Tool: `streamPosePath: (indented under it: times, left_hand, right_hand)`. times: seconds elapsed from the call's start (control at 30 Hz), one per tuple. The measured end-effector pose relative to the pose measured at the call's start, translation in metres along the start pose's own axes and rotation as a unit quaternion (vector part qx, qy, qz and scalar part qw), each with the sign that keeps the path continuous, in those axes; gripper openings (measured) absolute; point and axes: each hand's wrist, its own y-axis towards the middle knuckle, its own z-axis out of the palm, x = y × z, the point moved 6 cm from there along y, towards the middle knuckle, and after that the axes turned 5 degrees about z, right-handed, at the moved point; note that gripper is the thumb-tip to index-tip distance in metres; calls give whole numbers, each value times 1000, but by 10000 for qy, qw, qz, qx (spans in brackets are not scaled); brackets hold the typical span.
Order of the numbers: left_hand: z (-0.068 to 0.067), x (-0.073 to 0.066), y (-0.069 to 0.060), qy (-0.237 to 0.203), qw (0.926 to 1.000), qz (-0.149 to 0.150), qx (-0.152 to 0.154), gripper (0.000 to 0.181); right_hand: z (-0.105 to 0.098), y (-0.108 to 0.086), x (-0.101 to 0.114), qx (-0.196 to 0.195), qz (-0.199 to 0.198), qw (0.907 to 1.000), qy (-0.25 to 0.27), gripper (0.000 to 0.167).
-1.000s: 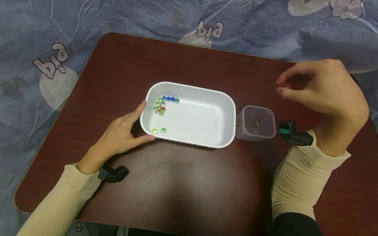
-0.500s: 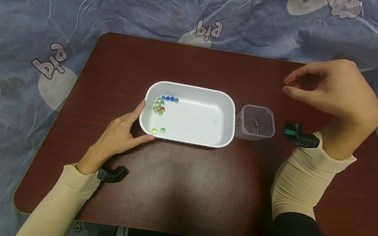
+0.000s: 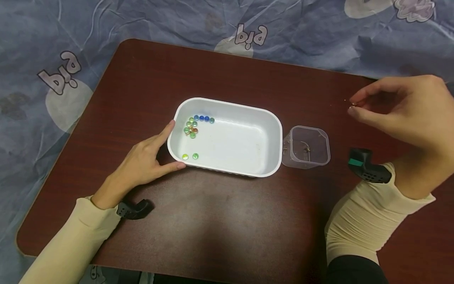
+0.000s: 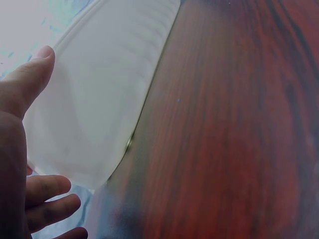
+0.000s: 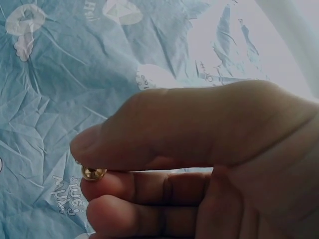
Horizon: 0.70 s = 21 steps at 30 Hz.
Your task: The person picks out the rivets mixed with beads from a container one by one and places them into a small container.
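A small gold-coloured piece (image 5: 93,173) is pinched between thumb and fingertip of the right hand (image 3: 408,108), raised over the table's right side. My left hand (image 3: 142,159) rests against the left end of a white tray (image 3: 241,167), thumb and a finger touching its rim. In the left wrist view, the left hand (image 4: 17,124) lies beside the tray wall (image 4: 99,89), other fingers loosely bent. Several glass marbles (image 3: 201,118) sit along the tray's left part, with two more marbles (image 3: 195,156) near its front left corner. Tiny gold bits lie among the upper cluster.
Against the tray's right end stands a clear plastic box (image 3: 312,162) with small metallic pieces inside. Tiny specks lie on the brown table (image 3: 227,221) left of the right hand. Patterned blue-grey cloth (image 3: 159,19) surrounds the table's far and left edges.
The right hand has moved to the right and slightly nearer, still pinching the small piece. The left hand, marbles and clear box stay almost as they were.
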Motion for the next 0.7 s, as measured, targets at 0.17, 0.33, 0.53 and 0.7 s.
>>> streamPosePath:
  times: [0.17,0.33,0.53,0.7]
  left_hand:
    - [0,0,0,3,10000,-17,12,101]
    - [0,0,0,-7,10000,46,-40,100]
    - [1,1,0,1,10000,-3,1,100]
    - [1,1,0,15,10000,-60,43,102]
  right_hand:
    - [0,-1,-2,-59,-39,9998,169,18]
    - [1,0,-3,27,-32,9999,130,21]
    - [0,1,-4,125,61,9999,60,21]
    - [1,2,-3,182,160,9997,30,18]
